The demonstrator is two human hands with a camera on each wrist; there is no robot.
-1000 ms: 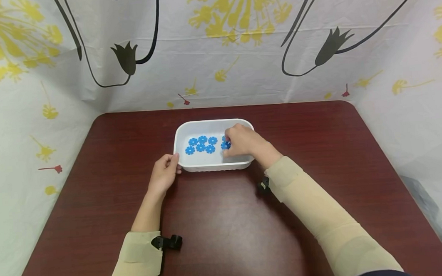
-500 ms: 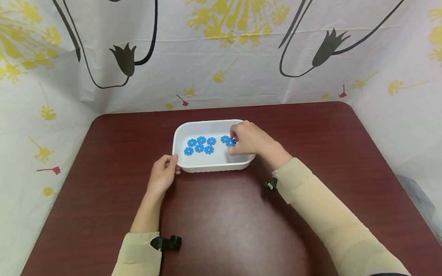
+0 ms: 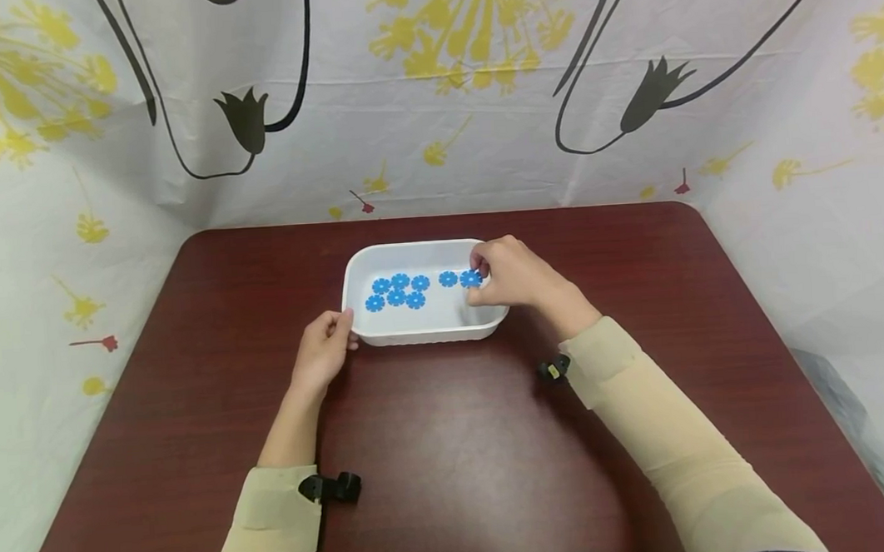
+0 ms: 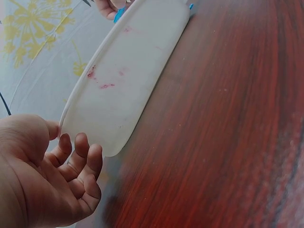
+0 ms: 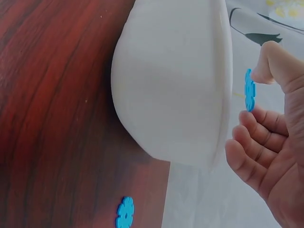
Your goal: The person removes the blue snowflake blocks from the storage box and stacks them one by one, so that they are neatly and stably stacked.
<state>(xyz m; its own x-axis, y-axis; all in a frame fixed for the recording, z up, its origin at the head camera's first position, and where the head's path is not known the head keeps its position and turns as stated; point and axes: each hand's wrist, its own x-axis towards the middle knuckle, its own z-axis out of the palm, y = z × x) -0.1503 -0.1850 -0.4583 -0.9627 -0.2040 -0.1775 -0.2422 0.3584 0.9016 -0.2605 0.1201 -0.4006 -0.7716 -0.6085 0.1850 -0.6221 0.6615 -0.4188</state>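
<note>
Head view: centre frame, the right hand [image 3: 518, 274] pinches a blue flower piece [image 3: 470, 279] over the white tray [image 3: 426, 336], a one-by-one transfer by the look of it, while the left hand [image 3: 322, 350] grips the tray's left end. Left wrist view: lower left, that grip steadies a corner. Right wrist view: pinched piece at right, another blue piece [image 5: 125, 213] bottom left on the tabletop [image 5: 42, 166]; next calls for a clean carry past the wall.

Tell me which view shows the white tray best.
The head view: it shows the white tray from above, inside included, though the left hand and right hand hide parts. The left wrist view shows an outer side with reddish marks; the right wrist view, part of the outside.
</note>
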